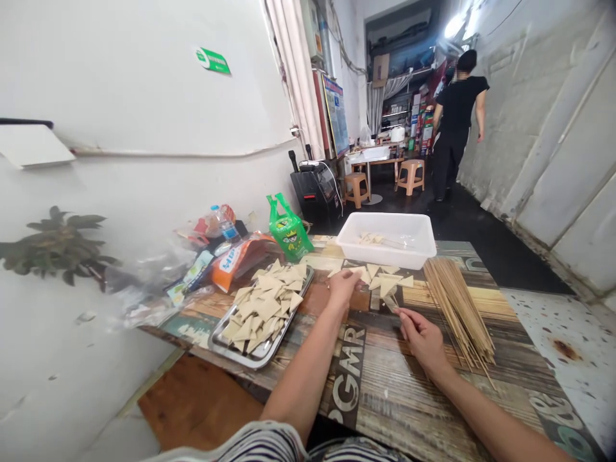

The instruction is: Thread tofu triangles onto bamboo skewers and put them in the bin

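My left hand (pixel 342 287) reaches to a loose group of pale, flat triangular pieces (pixel 389 282), like sheets of tofu, on the table. Its fingers are pinched at the edge of one piece. A thin wooden skewer (pixel 395 301) is pinched in my right hand (pixel 423 337), its upper end beside the front triangles; whether it pierces one, I cannot make out. Left of my arms, a metal tray (pixel 262 360) carries a heap of the same triangles (pixel 264 305). A bundle of bare skewers (pixel 459 308) lies right of my right hand.
Behind the triangles stands a white plastic tub (pixel 385 256) with some pieces inside. A green bag (pixel 289 231), an orange packet (pixel 240 260) and clear plastic wrapping (pixel 149 282) crowd the table's left back. Farther off, a person (pixel 459 109) stands near stools (pixel 410 176).
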Action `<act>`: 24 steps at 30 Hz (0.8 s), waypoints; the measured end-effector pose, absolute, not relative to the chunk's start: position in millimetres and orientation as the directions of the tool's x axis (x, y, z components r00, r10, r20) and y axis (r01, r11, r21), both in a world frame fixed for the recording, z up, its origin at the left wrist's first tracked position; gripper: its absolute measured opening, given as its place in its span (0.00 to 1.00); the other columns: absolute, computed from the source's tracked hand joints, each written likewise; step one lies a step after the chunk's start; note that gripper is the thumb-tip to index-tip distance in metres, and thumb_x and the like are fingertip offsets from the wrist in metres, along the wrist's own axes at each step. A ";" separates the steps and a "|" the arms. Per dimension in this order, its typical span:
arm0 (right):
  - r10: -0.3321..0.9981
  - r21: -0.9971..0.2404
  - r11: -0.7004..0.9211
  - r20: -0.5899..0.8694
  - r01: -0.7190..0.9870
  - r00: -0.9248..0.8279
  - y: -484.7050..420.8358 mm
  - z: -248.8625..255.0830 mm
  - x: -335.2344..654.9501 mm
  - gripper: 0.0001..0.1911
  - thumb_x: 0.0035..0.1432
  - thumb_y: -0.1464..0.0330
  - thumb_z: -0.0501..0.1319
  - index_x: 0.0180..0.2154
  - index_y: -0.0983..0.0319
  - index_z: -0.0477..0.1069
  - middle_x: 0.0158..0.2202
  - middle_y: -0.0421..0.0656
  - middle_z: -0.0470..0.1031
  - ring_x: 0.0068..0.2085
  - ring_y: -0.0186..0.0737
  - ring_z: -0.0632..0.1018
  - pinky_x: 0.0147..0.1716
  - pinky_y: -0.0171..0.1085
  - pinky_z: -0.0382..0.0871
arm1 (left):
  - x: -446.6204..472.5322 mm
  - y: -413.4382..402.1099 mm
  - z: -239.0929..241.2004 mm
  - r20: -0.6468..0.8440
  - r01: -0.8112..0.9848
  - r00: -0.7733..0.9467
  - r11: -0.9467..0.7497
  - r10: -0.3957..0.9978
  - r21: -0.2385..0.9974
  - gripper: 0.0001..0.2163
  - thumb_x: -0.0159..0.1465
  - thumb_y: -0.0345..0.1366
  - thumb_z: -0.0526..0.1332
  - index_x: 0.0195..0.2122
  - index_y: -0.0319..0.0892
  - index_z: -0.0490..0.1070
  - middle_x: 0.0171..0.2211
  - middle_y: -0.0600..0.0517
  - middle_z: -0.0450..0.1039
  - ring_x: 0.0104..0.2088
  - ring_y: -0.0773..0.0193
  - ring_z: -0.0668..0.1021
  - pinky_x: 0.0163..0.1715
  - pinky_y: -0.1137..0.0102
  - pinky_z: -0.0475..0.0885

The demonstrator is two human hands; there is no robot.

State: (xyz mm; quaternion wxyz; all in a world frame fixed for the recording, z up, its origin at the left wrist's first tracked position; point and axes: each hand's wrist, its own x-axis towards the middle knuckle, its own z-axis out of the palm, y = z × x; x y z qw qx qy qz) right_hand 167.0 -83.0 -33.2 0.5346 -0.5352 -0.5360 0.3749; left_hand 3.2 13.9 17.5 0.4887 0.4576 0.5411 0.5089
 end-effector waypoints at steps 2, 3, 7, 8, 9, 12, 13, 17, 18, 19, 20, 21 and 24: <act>0.975 -0.968 0.161 0.186 0.193 0.121 -88.2 -30.2 164.6 0.23 0.53 0.55 0.53 0.38 0.67 0.73 0.14 0.36 0.62 0.17 0.30 0.62 0.17 0.30 0.57 | 2.6 11.8 5.4 -0.193 -0.375 -0.087 0.148 0.977 0.915 0.05 0.53 0.33 0.62 0.28 0.37 0.66 0.26 0.49 0.73 0.30 0.65 0.76 0.31 0.72 0.69; 0.976 -0.964 0.166 0.191 0.207 0.103 -90.3 -29.9 163.9 0.22 0.52 0.55 0.54 0.37 0.66 0.74 0.14 0.37 0.63 0.17 0.31 0.63 0.17 0.30 0.57 | 2.2 12.0 0.2 -0.228 -0.487 -0.069 0.166 0.971 0.858 0.06 0.52 0.31 0.63 0.28 0.37 0.66 0.26 0.49 0.73 0.30 0.65 0.77 0.31 0.73 0.70; 0.982 -0.949 0.173 0.188 0.263 0.034 -94.7 -33.5 164.7 0.19 0.51 0.56 0.56 0.34 0.64 0.76 0.15 0.39 0.68 0.19 0.34 0.68 0.18 0.31 0.61 | -1.0 19.5 -12.7 -0.278 -0.647 -0.030 0.193 0.960 0.738 0.07 0.52 0.28 0.63 0.30 0.37 0.65 0.26 0.48 0.74 0.31 0.64 0.78 0.32 0.73 0.71; 0.983 -0.947 0.171 0.182 0.273 0.018 -94.9 -34.5 165.6 0.19 0.51 0.57 0.56 0.34 0.64 0.76 0.16 0.40 0.69 0.20 0.35 0.69 0.19 0.31 0.62 | -1.8 21.7 -14.2 -0.286 -0.662 -0.019 0.203 0.958 0.722 0.08 0.52 0.27 0.63 0.30 0.37 0.64 0.27 0.48 0.74 0.32 0.64 0.78 0.32 0.72 0.71; 0.985 -0.945 0.167 0.175 0.282 0.004 -94.8 -35.4 166.6 0.19 0.51 0.57 0.56 0.35 0.63 0.76 0.17 0.41 0.70 0.21 0.35 0.70 0.19 0.31 0.62 | -2.6 23.5 -15.3 -0.295 -0.674 -0.003 0.216 0.955 0.707 0.08 0.52 0.27 0.63 0.31 0.38 0.64 0.28 0.47 0.74 0.33 0.63 0.78 0.33 0.72 0.72; 0.989 -0.943 0.147 0.145 0.299 -0.031 -94.0 -37.0 169.1 0.19 0.51 0.57 0.56 0.36 0.64 0.75 0.18 0.41 0.71 0.22 0.36 0.71 0.20 0.32 0.63 | -3.8 24.7 -15.9 -0.333 -0.701 0.054 0.274 0.941 0.659 0.07 0.54 0.27 0.61 0.31 0.37 0.63 0.31 0.44 0.75 0.34 0.61 0.78 0.33 0.70 0.72; 0.990 -0.943 0.140 0.135 0.302 -0.039 -93.7 -37.2 169.6 0.19 0.52 0.57 0.56 0.36 0.65 0.75 0.18 0.42 0.71 0.22 0.36 0.71 0.20 0.31 0.63 | -3.9 23.8 -15.3 -0.342 -0.710 0.067 0.286 0.937 0.644 0.06 0.54 0.27 0.61 0.32 0.37 0.63 0.32 0.43 0.75 0.34 0.61 0.78 0.34 0.70 0.73; 0.993 -0.946 0.117 0.105 0.303 -0.055 -94.0 -36.8 170.1 0.19 0.52 0.57 0.56 0.36 0.65 0.74 0.17 0.41 0.69 0.20 0.34 0.68 0.19 0.31 0.61 | -4.0 19.2 -10.3 -0.339 -0.744 0.091 0.290 0.936 0.602 0.10 0.56 0.26 0.58 0.39 0.39 0.62 0.36 0.42 0.74 0.36 0.60 0.78 0.37 0.67 0.72; 0.993 -0.947 0.113 0.101 0.301 -0.056 -94.3 -36.6 170.0 0.19 0.52 0.58 0.55 0.37 0.66 0.74 0.17 0.40 0.68 0.20 0.34 0.68 0.18 0.31 0.60 | -4.0 18.4 -9.3 -0.339 -0.748 0.099 0.295 0.935 0.595 0.10 0.57 0.26 0.57 0.40 0.39 0.61 0.36 0.41 0.74 0.36 0.60 0.78 0.38 0.66 0.72; 0.994 -0.948 0.109 0.096 0.299 -0.056 -94.6 -36.3 169.8 0.19 0.52 0.58 0.55 0.37 0.66 0.74 0.16 0.40 0.67 0.19 0.33 0.67 0.18 0.30 0.59 | -3.9 18.0 -8.6 -0.342 -0.749 0.108 0.302 0.934 0.589 0.09 0.58 0.27 0.57 0.40 0.39 0.61 0.36 0.40 0.74 0.36 0.60 0.78 0.38 0.66 0.72; 0.994 -0.949 0.104 0.092 0.297 -0.057 -94.8 -36.1 169.7 0.20 0.53 0.58 0.55 0.37 0.66 0.74 0.16 0.39 0.66 0.19 0.32 0.66 0.18 0.30 0.58 | -3.8 17.8 -8.2 -0.345 -0.749 0.115 0.310 0.931 0.586 0.08 0.59 0.28 0.56 0.40 0.39 0.61 0.36 0.40 0.74 0.36 0.60 0.78 0.39 0.66 0.72; 0.995 -0.951 0.100 0.086 0.294 -0.058 -94.9 -35.9 169.4 0.20 0.53 0.58 0.55 0.37 0.67 0.73 0.15 0.38 0.64 0.18 0.32 0.64 0.18 0.30 0.58 | -3.7 17.8 -8.1 -0.349 -0.748 0.119 0.315 0.929 0.584 0.07 0.59 0.28 0.56 0.39 0.38 0.61 0.37 0.39 0.74 0.36 0.60 0.78 0.39 0.66 0.72; 0.996 -0.955 0.084 0.069 0.284 -0.063 -94.3 -35.8 168.7 0.21 0.54 0.57 0.54 0.38 0.68 0.72 0.14 0.36 0.60 0.18 0.31 0.61 0.17 0.30 0.55 | -3.0 18.1 -9.0 -0.354 -0.748 0.120 0.319 0.927 0.582 0.06 0.59 0.29 0.56 0.37 0.38 0.61 0.37 0.39 0.74 0.36 0.60 0.78 0.38 0.67 0.72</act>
